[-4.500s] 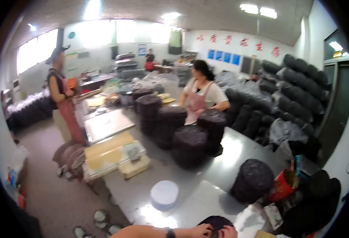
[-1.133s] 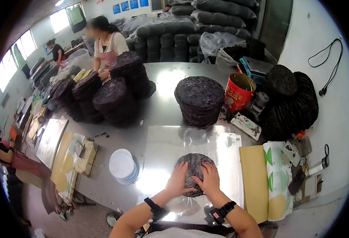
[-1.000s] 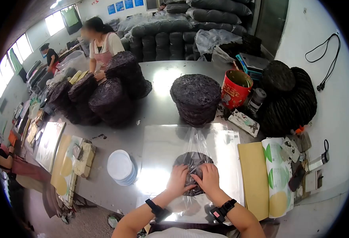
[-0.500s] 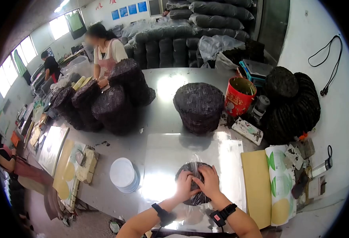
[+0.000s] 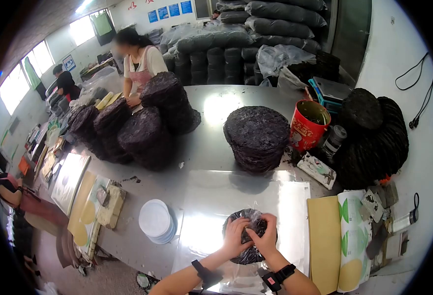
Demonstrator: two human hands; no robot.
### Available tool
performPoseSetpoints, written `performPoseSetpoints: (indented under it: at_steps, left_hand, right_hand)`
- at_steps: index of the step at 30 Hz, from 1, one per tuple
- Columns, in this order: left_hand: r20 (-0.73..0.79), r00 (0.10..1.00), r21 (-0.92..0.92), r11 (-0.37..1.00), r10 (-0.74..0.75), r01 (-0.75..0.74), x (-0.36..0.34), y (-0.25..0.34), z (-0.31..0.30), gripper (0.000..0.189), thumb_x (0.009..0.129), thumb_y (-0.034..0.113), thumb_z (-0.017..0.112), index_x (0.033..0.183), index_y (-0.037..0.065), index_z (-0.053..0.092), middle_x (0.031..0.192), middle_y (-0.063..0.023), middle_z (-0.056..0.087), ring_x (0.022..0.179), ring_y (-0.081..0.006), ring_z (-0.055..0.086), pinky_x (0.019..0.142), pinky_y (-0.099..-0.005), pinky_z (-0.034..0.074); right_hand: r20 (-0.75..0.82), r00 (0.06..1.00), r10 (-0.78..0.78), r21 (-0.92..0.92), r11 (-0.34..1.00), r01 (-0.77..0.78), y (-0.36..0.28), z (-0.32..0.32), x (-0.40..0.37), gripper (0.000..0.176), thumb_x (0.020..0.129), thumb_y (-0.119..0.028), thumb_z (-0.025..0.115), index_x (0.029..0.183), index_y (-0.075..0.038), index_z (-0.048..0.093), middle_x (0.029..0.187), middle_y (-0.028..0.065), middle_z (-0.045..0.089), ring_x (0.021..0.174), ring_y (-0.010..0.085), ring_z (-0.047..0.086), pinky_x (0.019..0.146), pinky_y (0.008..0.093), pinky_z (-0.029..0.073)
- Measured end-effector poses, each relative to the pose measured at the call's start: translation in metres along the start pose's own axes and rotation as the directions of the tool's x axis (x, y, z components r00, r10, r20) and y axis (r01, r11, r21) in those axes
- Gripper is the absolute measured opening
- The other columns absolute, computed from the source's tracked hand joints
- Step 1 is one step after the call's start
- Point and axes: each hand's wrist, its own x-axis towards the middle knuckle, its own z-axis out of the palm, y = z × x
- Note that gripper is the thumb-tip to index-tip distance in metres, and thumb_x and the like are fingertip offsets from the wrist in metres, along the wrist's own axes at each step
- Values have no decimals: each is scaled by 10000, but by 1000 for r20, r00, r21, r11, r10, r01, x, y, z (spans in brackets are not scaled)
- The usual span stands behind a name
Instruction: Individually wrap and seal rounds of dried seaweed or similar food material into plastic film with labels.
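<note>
A round, dark cake that looks like dried seaweed point(image 5: 250, 254) lies in a clear plastic bag point(image 5: 252, 213) on the sheet-covered table in front of me. My left hand point(image 5: 236, 237) rests over its left side, fingers bent onto the film near the middle. From the right, my right hand point(image 5: 265, 236) grips the plastic, thumb and fingers bent together close to the left fingertips. What lies under the fingers is partly hidden. Beyond the hands stands a tall stack of dark seaweed rounds point(image 5: 256, 135).
More dark stacks point(image 5: 144, 132) stand left, where another person point(image 5: 142, 66) works. White round lids point(image 5: 155, 219) sit left of my hands. To the right are a red bucket point(image 5: 309, 129), a scale point(image 5: 330, 91), a brown paper sheet point(image 5: 323, 241) and printed bags point(image 5: 352, 236).
The view has shifted slightly, so the table things sit a little further right and lower. My right hand has lifted and bent its fingers more, pulling at the plastic; the left stays on the cake.
</note>
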Motion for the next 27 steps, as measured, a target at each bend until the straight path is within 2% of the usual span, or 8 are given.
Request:
performPoseSetpoints:
  at_steps: [4,10,13,16,19,23,25,27]
  left_hand:
    - [-59,998,-81,996,28,-33,-4,-4,5,737,702,172,840,1323,74,457,1481,-141,439,1468,-388,303,1186,-626,194]
    - [-30,1000,-25,1000,-2,1,3,11,-4,795,721,169,805,1412,71,425,1473,-140,448,1463,-388,312,1194,-615,193]
    - [34,999,64,998,-21,19,-3,4,1,770,724,180,798,1403,71,451,1469,-133,455,1463,-379,318,1197,-610,196]
    - [26,1000,107,994,-8,5,-1,6,-2,755,714,186,801,1388,69,482,1466,-137,469,1454,-381,336,1197,-604,204]
    - [31,998,64,997,-51,49,3,10,-2,771,704,190,806,1394,60,486,1469,-149,481,1443,-389,356,1194,-601,211]
    - [31,999,89,996,-33,30,3,15,-2,840,713,189,811,1454,70,435,1520,-138,449,1469,-369,335,1195,-590,205]
    - [82,997,141,990,16,-27,-4,2,6,831,762,213,791,1488,97,404,1578,-115,389,1498,-366,283,1195,-599,196]
    - [129,991,134,991,-37,19,1,9,6,781,799,234,766,1488,121,416,1580,-118,380,1508,-350,264,1207,-581,187]
  right_hand:
    - [250,963,-100,-135,981,137,19,-6,0,323,813,-171,764,1069,-44,614,1091,154,632,1057,372,617,1113,508,394]
    - [231,954,-193,-104,970,221,19,-4,-7,274,793,-138,749,1024,-53,627,1150,156,646,1032,360,633,1075,480,441]
    - [275,934,-230,-147,950,277,16,-6,-6,380,793,-211,788,1083,-38,614,1142,162,642,1031,365,636,1061,473,454]
    - [329,944,24,-259,964,66,-6,-15,-5,615,762,-290,833,1242,-5,574,1239,201,622,1139,378,597,984,484,476]
    - [393,919,-37,-402,892,208,0,-14,5,826,756,-379,834,1381,38,491,1343,240,585,1237,402,553,1067,509,419]
    - [458,889,2,-358,916,182,7,-16,13,674,828,-355,772,1308,70,566,1403,271,540,1289,417,518,1111,504,387]
    - [362,932,-11,-217,971,95,56,-9,0,507,888,-263,717,1272,50,609,1403,274,535,1293,397,520,1094,469,408]
    - [285,949,-133,-199,961,194,64,-5,-2,330,927,-175,658,1200,10,671,1272,242,637,1188,341,610,1014,415,475]
